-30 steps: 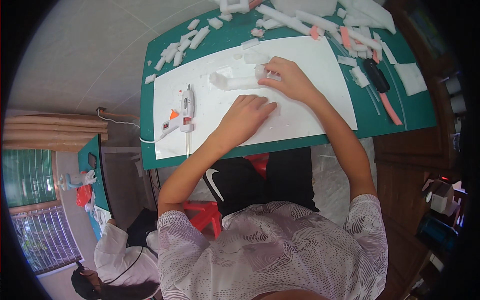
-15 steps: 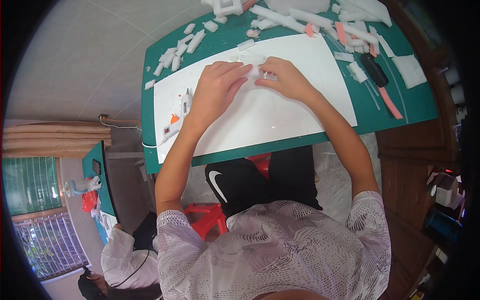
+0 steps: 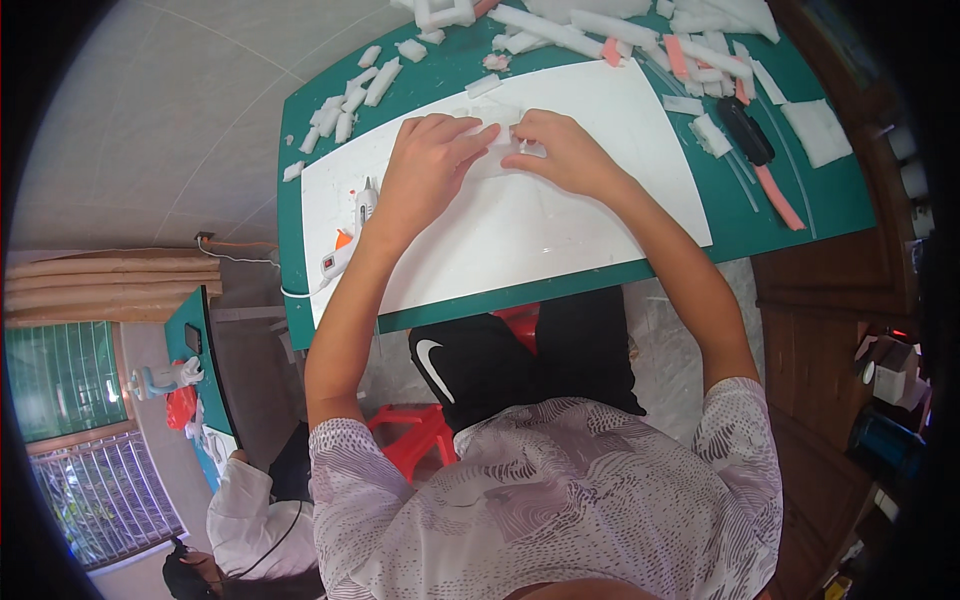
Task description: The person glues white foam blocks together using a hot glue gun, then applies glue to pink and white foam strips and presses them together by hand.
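Observation:
Both hands are together over a white board that lies on a green mat. Between them is a white foam piece, white on white, so its outline is hard to make out. My left hand grips its left side, thumb and fingers bent in. From the other side, my right hand pinches it with curled fingers. Part of the foam is hidden by the fingers. Just beyond lies a small foam strip. A white glue gun rests on the board beside my left forearm.
Loose foam blocks are scattered at the far left, with a heap of foam strips at the far right. A black-handled tool lies among pink and clear strips. To the left, another person sits at another table.
The view has shifted slightly, so the table sits a little higher and further left. Both hands stay on the foam piece with only small finger movements.

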`<state>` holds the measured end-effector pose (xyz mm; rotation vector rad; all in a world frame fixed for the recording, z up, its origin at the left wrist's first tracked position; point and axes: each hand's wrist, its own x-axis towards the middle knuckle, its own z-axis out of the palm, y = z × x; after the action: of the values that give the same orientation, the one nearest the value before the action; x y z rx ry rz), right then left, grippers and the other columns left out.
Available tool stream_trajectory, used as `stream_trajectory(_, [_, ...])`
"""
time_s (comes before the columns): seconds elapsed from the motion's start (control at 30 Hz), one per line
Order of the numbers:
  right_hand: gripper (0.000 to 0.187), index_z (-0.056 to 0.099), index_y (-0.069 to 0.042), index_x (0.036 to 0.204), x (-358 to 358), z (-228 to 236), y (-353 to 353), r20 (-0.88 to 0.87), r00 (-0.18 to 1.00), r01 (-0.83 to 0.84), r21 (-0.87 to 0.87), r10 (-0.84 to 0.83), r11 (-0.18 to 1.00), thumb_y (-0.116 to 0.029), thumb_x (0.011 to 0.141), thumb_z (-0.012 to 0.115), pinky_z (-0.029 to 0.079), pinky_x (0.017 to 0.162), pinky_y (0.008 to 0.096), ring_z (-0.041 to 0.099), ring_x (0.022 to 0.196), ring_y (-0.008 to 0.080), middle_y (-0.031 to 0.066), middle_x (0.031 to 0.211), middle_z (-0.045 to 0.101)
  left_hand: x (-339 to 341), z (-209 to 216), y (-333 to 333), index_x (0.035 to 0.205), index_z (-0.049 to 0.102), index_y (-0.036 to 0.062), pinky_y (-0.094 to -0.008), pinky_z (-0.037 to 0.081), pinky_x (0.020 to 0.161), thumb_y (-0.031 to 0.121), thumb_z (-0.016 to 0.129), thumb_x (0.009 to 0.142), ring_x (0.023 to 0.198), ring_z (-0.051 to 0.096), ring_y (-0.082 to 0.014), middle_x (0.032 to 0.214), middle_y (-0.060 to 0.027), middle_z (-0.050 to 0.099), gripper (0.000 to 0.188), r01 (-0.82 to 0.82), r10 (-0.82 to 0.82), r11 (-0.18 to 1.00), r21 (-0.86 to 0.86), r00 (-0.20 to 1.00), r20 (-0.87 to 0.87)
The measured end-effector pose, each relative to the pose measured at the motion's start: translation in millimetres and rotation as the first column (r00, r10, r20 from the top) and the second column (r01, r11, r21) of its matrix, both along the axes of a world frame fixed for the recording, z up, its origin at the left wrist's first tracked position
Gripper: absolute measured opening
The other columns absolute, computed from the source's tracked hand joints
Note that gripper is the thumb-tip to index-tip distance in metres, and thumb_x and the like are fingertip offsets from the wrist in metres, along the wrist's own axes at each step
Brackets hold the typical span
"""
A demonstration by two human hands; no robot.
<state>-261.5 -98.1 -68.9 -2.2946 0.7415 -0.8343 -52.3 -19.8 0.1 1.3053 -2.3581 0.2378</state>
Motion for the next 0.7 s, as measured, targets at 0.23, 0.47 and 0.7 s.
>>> stream_trajectory(0.23, [0.038, 0.069, -0.003, 0.105, -0.6, 2.1, -1.2, -0.067, 0.998, -0.012, -0.003, 0.012, 1.0, -0.033, 0.085, 0.077, 0.049, 0.085, 0.0389, 0.06, 0.095, 0.0295, 0.013, 0.101, 0.064, 3.6, 1.7, -2.8, 0.118, 0.074, 0.0161, -0.0372, 0.044, 0.094, 0.007, 0.071, 0.085, 0.103, 0.062, -0.0241, 0.113, -0.0061, 0.072, 0.035, 0.015, -0.016, 1.0, 0.01, 0.996, 0.089])
stream_trajectory(0.47, [0.05, 0.058, -0.01, 0.125, 4.3, 17.9, 11.7, 0.144, 0.989, 0.02, 0.02, -0.023, 1.0, -0.027, 0.083, 0.08, 0.052, 0.089, 0.038, 0.062, 0.103, 0.0262, 0.0099, 0.116, 0.062, 6.3, 4.9, -3.3, 0.119, 0.074, 0.0148, -0.037, 0.045, 0.093, 0.01, 0.072, 0.087, 0.104, 0.062, -0.0248, 0.112, -0.0066, 0.072, 0.032, 0.007, -0.01, 0.999, 0.049, 0.998, 0.056])
stream_trajectory(0.7, [0.038, 0.058, -0.009, 0.117, 3.7, 13.0, 11.4, 0.205, 0.977, -0.049, -0.053, 0.059, 0.997, -0.016, 0.085, 0.077, 0.055, 0.082, 0.0337, 0.066, 0.098, 0.0248, 0.0081, 0.117, 0.062, 10.1, 10.0, -3.8, 0.111, 0.073, 0.0094, -0.0367, 0.043, 0.094, 0.009, 0.073, 0.087, 0.104, 0.063, -0.0238, 0.109, -0.0043, 0.072, 0.025, 0.034, -0.036, 0.996, 0.081, 0.999, 0.02])
